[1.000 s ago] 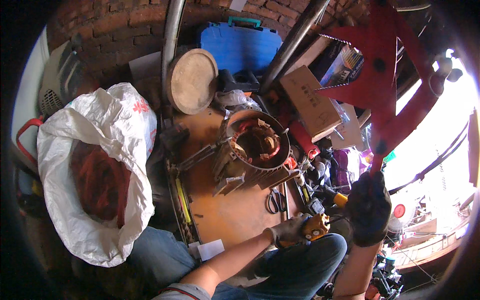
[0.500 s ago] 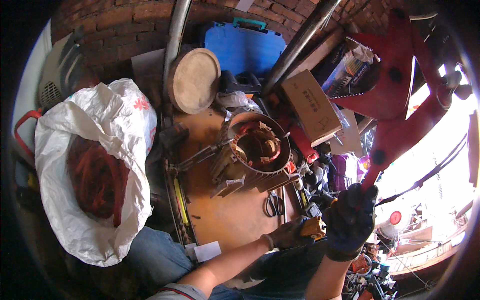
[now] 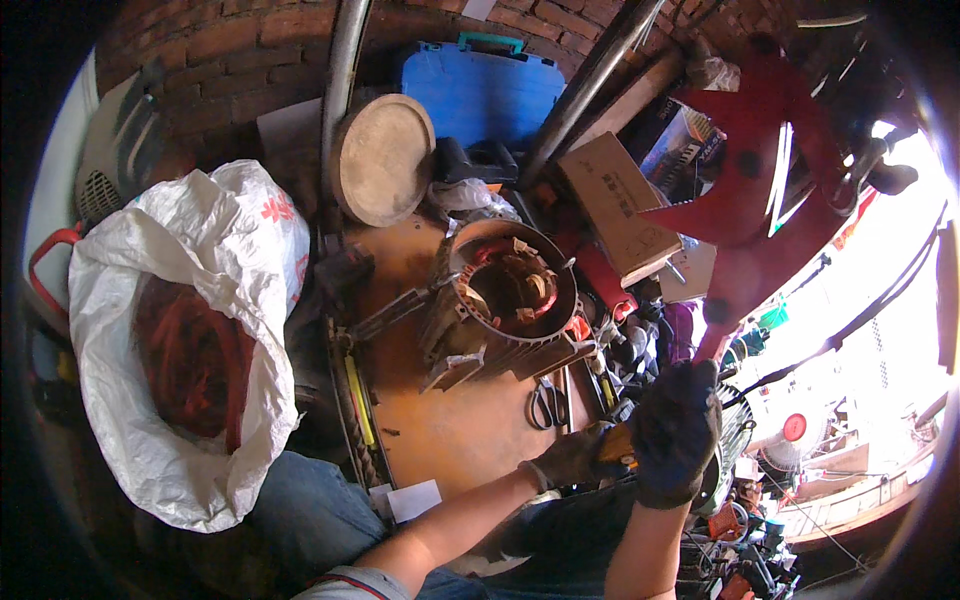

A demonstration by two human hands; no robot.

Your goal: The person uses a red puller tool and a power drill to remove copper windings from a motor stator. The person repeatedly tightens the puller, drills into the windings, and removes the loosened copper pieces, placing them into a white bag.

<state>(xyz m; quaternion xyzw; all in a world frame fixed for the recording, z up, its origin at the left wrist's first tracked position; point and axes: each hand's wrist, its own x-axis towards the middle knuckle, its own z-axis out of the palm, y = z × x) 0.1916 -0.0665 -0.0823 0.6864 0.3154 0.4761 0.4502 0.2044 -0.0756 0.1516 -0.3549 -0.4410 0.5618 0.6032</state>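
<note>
While the right hand grips the red tool in the head view, the left hand sits just beside it on a yellow box. Right is dark-gloved, fingers wrapped in a fist, clamped on the narrow handle. Red tool is held up on the right side, flat and wide, pointed prongs to the left, its body above the fist. Left is in a greyish glove, fingers curled on the yellow box; part of box and fingers is behind the right fist, so can't read the full grip.

Forearms come in low, over blue jeans. Motor casing sits on the orange board ahead of the hands, touching neither. Round mouth faces up, coils inside. Scissors lie on the board between casing and left hand. White paper near the board's near-left corner.

White sack at left, mouth wide, red strands inside. Further back: round disc tilted beside a metal pole, blue case by the brick wall. Cardboard box right of the casing, tilted. Fan with red hub far right, in glare.
</note>
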